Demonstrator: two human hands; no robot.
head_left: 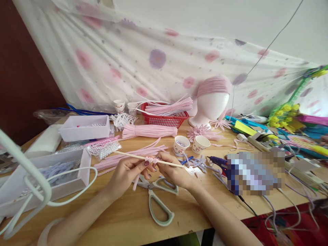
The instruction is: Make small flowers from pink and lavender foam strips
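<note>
A thin wooden stick [133,156] lies almost level above the table, with a pink pipe cleaner [151,159] coiled round its middle. My left hand [128,172] pinches the stick and the pink coil from the left; a loose end of the pipe cleaner hangs below its fingers. My right hand [172,169] is closed on the stick just right of the coil. Green-handled scissors [156,198] rest on the table right under both hands.
Loose pink pipe cleaners [133,155], a tied pink bundle [149,131], a red basket [165,119], two paper cups [191,145], a blue glue gun [217,161], white boxes [84,128] and a foam head [211,106] crowd the wooden table [123,218].
</note>
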